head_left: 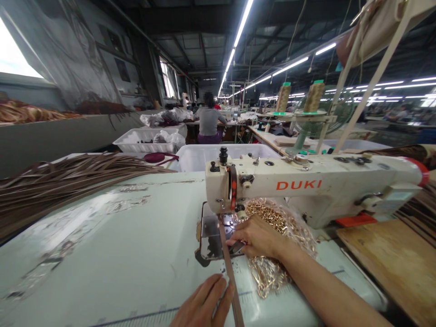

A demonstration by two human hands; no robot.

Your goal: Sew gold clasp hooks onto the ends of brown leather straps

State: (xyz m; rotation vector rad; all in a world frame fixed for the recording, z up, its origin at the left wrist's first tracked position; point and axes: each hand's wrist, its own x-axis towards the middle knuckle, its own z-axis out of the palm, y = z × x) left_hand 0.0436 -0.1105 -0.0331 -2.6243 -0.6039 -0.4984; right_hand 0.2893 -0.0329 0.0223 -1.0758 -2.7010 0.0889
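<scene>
A narrow brown strap (229, 277) runs from under the needle area of the white sewing machine (259, 179) toward me. My left hand (207, 302) lies on the table at the strap's left edge, fingers stretched forward, with something white at one finger. Close beside the presser foot, my right hand (257, 236) is closed on a small dark metal tool (236, 247), which looks like thread snips, at the strap's right side. Behind that wrist sits a clear plastic bag (299, 231) of gold metal clasps (264, 272), partly hidden by my forearm.
Many brown strips (68, 177) are heaped at the table's left. A wooden board (391, 259) lies at right. Past the machine are a white bin (190, 156), thread cones (313, 97), a green fan (303, 134) and a seated person (209, 120).
</scene>
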